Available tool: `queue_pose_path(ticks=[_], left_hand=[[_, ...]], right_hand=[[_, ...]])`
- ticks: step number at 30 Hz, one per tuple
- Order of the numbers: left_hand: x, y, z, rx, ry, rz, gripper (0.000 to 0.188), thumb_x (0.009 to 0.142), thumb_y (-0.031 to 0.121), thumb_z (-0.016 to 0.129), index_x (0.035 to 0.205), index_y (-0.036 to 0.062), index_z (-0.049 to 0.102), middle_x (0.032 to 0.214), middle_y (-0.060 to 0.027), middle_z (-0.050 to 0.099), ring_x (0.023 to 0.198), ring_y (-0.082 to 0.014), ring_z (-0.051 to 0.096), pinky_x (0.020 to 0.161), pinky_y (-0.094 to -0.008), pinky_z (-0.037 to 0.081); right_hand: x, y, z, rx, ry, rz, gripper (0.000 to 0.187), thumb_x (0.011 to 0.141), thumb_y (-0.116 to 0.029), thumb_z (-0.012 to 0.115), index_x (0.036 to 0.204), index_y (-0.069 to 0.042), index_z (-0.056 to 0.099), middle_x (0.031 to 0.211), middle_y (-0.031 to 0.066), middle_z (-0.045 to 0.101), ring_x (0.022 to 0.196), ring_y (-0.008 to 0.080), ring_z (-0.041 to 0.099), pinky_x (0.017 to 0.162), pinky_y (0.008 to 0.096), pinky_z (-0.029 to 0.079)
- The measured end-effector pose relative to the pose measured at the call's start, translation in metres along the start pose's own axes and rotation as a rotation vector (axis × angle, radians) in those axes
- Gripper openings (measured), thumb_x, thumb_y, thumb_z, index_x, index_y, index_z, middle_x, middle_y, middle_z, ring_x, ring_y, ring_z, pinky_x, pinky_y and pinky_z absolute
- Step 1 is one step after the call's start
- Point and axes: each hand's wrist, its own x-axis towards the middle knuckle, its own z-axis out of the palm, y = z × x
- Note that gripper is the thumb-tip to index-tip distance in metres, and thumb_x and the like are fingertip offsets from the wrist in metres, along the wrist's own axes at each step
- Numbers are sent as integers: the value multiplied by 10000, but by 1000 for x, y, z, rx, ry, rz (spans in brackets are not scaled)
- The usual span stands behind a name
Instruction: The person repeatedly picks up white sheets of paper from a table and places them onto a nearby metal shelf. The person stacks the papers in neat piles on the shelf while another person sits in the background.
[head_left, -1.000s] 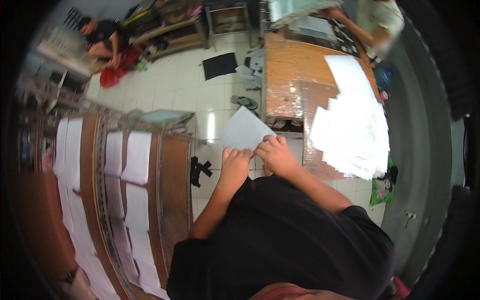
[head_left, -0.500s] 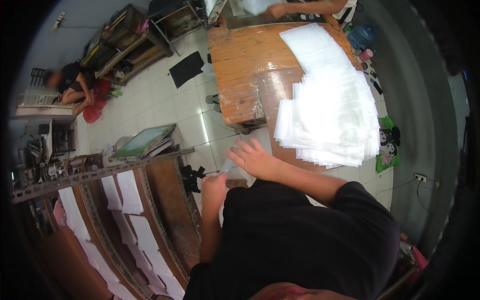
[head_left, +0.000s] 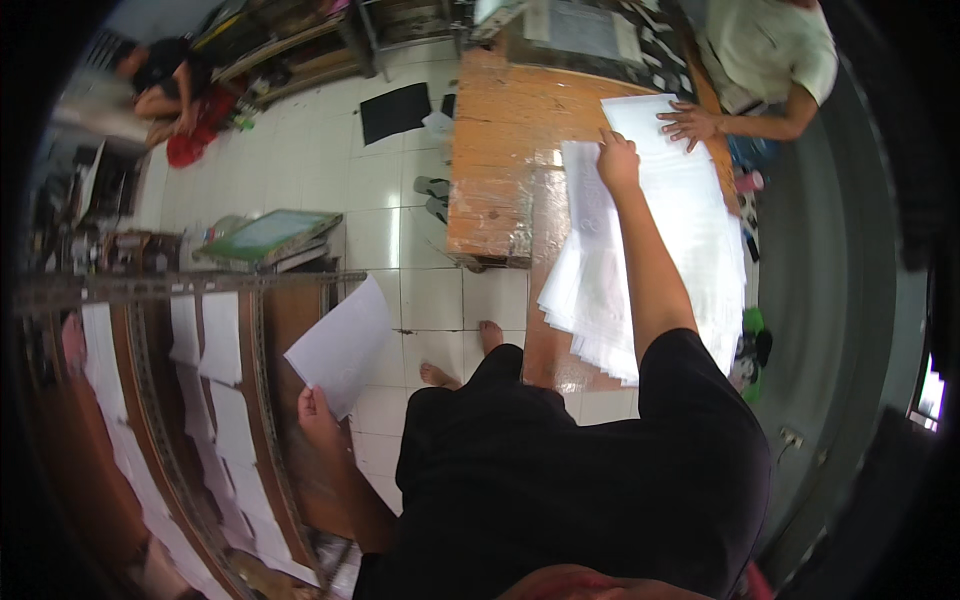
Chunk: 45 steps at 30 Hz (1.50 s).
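A white sheet of paper (head_left: pixel 345 345) with a faint print is pinched at its lower edge by my left hand (head_left: pixel 320 415), beside the shelves. At the table, my right hand (head_left: pixel 618 160) is closed on the top corner of another sheet (head_left: pixel 592 200). That sheet lies over the left part of a spread, overlapping pile of white sheets (head_left: pixel 690 235). Another person's hand (head_left: pixel 690 123) rests with fingers spread on the pile's far end, to the right of mine.
The shelf rack (head_left: pixel 265 400) at left bears rows of white sheets. A green-framed screen (head_left: pixel 265 235) lies beyond it. The wooden table (head_left: pixel 500 190) stands ahead, with sandals (head_left: pixel 432 190) and a black cloth (head_left: pixel 395 112) on the floor. Another person (head_left: pixel 165 85) sits at far left.
My hands have moved apart: the left to the shelves with a sheet, the right out to the pile, where it grips another sheet. The co-worker's hand has come onto the pile.
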Motion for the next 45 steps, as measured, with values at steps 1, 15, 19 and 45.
queue_pose_path(ticks=[1, 15, 19, 45], left_hand=[[-8, 0, -11, -35, 62, -35, 242, 962, 146, 526, 1109, -44, 551, 993, -62, 618, 884, -129, 569, 799, -272, 461], [-137, -95, -209, -77, 794, -90, 274, 910, 232, 620, 1088, 26, 655, 844, 43, 616, 716, -24, 488, 621, -197, 390], [-149, -97, -279, 57, 875, -193, 250, 914, 203, 624, 1088, 27, 659, 908, 28, 641, 766, -43, 530, 688, -199, 420], [177, -277, -913, 404, 523, -204, 412, 891, 245, 610, 1236, 26, 552, 1106, -69, 644, 974, -221, 598, 910, -336, 440]], right_hand=[[9, -1, 13, -103, -124, -59, 283, 855, -142, 513, 1113, -112, 624, 1121, 97, 634, 1018, 346, 573, 845, 481, 480], [-17, -101, -31, -261, -294, -662, 136, 843, -230, 608, 909, -130, 672, 899, 41, 668, 901, 292, 583, 748, 460, 460], [-69, -184, -61, -224, -180, -882, 153, 870, -243, 598, 935, -119, 660, 901, 65, 654, 917, 291, 585, 748, 444, 450], [-455, -440, -154, -79, -316, -315, 279, 894, -344, 600, 1064, -140, 684, 1024, 91, 682, 953, 218, 647, 844, 330, 488]])
